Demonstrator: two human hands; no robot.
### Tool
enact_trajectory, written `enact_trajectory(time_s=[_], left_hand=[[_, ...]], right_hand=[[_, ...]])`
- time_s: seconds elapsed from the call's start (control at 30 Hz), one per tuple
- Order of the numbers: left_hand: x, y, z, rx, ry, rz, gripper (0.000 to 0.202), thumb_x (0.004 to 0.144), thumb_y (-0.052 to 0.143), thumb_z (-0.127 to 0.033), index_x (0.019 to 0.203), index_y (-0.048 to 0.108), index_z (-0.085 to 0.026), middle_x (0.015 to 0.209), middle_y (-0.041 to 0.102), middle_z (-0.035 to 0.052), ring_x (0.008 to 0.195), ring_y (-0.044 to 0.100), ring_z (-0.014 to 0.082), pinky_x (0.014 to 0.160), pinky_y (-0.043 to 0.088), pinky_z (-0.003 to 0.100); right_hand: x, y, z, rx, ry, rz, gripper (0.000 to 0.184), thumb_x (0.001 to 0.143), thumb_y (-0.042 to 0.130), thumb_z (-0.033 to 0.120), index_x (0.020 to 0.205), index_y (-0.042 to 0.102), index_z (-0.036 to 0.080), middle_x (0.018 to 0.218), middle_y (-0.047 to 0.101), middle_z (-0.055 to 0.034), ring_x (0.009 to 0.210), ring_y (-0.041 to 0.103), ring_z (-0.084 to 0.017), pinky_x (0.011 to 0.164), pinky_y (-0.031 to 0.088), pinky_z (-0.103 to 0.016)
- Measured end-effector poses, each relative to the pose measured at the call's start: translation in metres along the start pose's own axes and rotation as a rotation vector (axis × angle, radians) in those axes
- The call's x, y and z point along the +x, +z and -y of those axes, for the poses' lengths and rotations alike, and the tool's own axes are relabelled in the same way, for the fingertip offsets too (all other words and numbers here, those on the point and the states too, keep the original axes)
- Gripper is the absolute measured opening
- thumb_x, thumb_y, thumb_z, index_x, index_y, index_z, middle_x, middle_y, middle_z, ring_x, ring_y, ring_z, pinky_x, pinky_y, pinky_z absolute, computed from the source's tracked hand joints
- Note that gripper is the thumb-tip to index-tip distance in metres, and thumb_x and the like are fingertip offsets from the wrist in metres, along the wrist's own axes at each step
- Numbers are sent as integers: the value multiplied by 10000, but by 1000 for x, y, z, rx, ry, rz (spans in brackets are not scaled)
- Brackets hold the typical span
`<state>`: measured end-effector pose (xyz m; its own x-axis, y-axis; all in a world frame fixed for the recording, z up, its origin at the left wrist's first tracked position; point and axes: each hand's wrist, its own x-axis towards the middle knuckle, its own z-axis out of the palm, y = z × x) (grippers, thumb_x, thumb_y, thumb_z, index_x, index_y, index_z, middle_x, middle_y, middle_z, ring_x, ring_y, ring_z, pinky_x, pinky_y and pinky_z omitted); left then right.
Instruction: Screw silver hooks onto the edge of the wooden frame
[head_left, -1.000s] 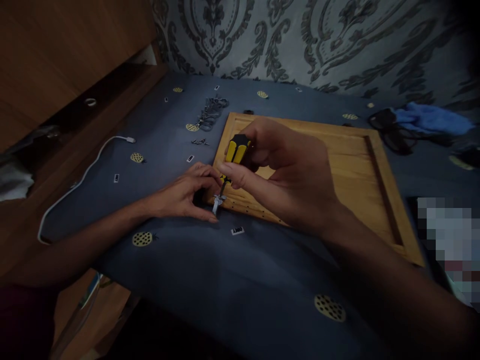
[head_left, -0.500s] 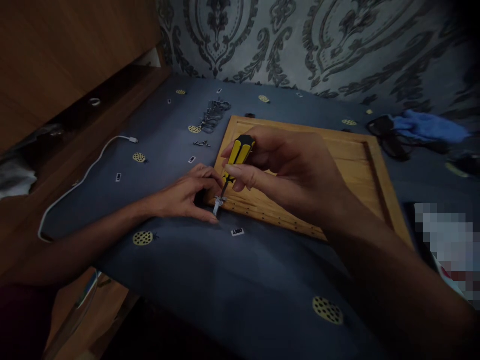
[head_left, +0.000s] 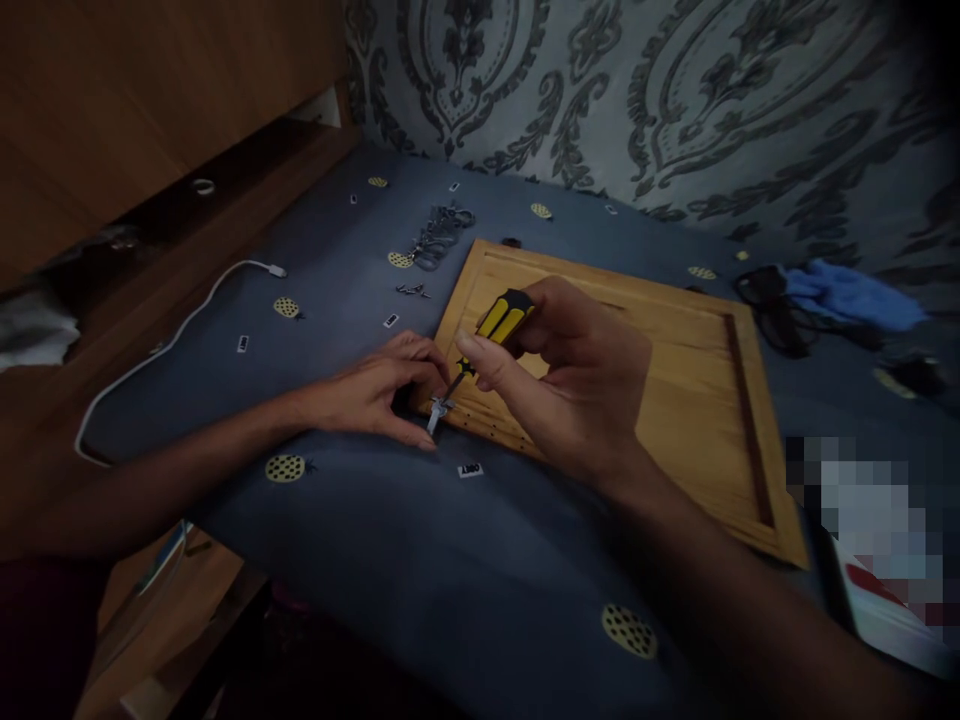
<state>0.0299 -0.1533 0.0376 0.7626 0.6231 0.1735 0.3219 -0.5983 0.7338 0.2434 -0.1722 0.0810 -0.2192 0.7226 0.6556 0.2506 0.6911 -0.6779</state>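
My right hand (head_left: 577, 375) grips a yellow-and-black screwdriver (head_left: 504, 318) by its handle, thumb along the near side. The screwdriver leans down to the left, its tip meeting a small silvery metal hook (head_left: 436, 412) at the near left corner of a framed wooden board (head_left: 675, 400). Around that hook curve the thumb and fingers of my left hand (head_left: 382, 390), steadying it against the board's edge. A row of small dark holes runs along this edge, right of the hook. The screw under the tip is too small to make out.
Beyond the board's left side lie a pile of metal hooks (head_left: 442, 236) and several small screws (head_left: 413, 291). A white cable (head_left: 180, 325) curves along the left. Sunglasses (head_left: 776, 310) and a blue cloth (head_left: 855, 295) lie at the right. Wooden cabinetry (head_left: 165, 80) borders the left.
The screwdriver handle has tilted further to the right, and my right hand has turned and shifted with it. My left hand stays at the hook. The view has shifted slightly.
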Motion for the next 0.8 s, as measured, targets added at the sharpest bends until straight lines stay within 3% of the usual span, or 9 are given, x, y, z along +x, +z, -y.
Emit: enact_trajectory(time_s=[0.23, 0.47, 0.8], left_hand=[[1, 0, -1, -23, 2, -2, 472, 818, 775, -636, 942, 657, -197, 1116, 640, 78, 1073, 523, 255, 994, 429, 401], [0, -1, 1, -1, 1, 22, 492, 809, 779, -644, 978, 669, -195, 1193, 612, 90, 1158, 503, 275, 1037, 409, 419], [1, 1, 8, 19, 44, 23, 469, 811, 771, -646, 895, 641, -203, 1135, 612, 68, 1120, 488, 268, 982, 402, 394]], right_hand=[[-3, 4, -3, 19, -8, -32, 279, 870, 820, 323, 787, 560, 265, 629, 562, 59, 495, 543, -130, 465, 456, -309], [1, -2, 13, -12, -67, -213, 256, 867, 823, 286, 791, 579, 266, 690, 617, 43, 510, 557, -123, 463, 463, -307], [3, -1, 14, -55, -82, -71, 301, 873, 808, 323, 752, 539, 260, 598, 552, 77, 481, 521, -107, 441, 411, -281]])
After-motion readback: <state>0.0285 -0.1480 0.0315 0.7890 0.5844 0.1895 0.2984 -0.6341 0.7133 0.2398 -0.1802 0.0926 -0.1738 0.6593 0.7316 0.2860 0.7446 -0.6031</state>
